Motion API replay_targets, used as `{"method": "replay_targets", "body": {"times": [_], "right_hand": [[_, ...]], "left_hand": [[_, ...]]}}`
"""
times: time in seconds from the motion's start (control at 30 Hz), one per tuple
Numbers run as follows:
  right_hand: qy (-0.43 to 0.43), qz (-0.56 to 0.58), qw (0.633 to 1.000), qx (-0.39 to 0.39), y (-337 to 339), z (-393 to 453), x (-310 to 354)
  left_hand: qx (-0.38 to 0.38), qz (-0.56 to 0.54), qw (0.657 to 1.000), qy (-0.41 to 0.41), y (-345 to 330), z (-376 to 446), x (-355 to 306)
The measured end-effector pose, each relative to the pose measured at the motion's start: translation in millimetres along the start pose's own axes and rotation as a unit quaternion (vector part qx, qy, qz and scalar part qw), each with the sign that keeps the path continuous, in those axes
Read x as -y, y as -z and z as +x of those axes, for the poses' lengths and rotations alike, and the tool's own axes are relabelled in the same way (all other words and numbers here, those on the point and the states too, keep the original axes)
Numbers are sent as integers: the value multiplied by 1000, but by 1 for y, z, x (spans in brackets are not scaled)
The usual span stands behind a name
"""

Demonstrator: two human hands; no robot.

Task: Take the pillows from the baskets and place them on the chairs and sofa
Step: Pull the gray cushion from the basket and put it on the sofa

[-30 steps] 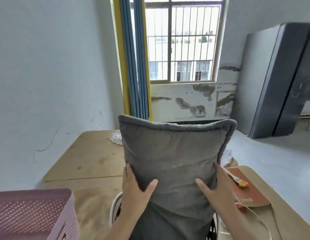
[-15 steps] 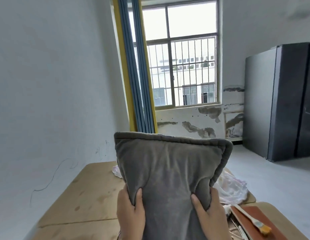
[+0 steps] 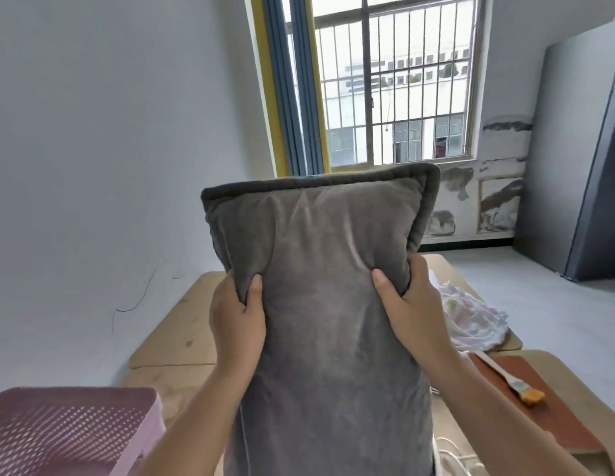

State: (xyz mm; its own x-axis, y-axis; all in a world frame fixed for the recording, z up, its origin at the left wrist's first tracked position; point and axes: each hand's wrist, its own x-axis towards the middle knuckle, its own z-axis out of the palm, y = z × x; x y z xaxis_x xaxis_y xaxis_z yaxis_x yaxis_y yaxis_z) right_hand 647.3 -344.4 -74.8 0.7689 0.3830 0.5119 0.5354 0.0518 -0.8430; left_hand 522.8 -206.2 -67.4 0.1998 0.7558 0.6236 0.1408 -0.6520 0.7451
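Pillow [image 3: 320, 304] upright, mid-scene, near us. Our left hand [image 3: 235, 321] and right hand [image 3: 412, 304] pinch its side edges, thumbs in front, likely steadying carry. Pink basket [image 3: 69, 431] near left; counter [image 3: 182, 324] beyond.

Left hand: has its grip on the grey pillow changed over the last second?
Yes. The left hand lay flat with spread fingers on the grey pillow; it now pinches a fold at the pillow's left edge, thumb in front.
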Motion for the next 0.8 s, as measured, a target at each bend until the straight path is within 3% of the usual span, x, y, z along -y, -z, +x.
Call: {"method": "replay_targets", "body": {"times": [0.1, 0.63, 0.8], "right_hand": [[7, 27, 999, -27, 6, 4, 8], [61, 118, 989, -73, 35, 76, 104], [44, 243, 967, -70, 55, 82, 130]], "left_hand": [[-14, 5, 998, -56, 9, 8, -16], [-48, -59, 993, -90, 24, 86, -104], [-56, -83, 987, -123, 50, 75, -149]]}}
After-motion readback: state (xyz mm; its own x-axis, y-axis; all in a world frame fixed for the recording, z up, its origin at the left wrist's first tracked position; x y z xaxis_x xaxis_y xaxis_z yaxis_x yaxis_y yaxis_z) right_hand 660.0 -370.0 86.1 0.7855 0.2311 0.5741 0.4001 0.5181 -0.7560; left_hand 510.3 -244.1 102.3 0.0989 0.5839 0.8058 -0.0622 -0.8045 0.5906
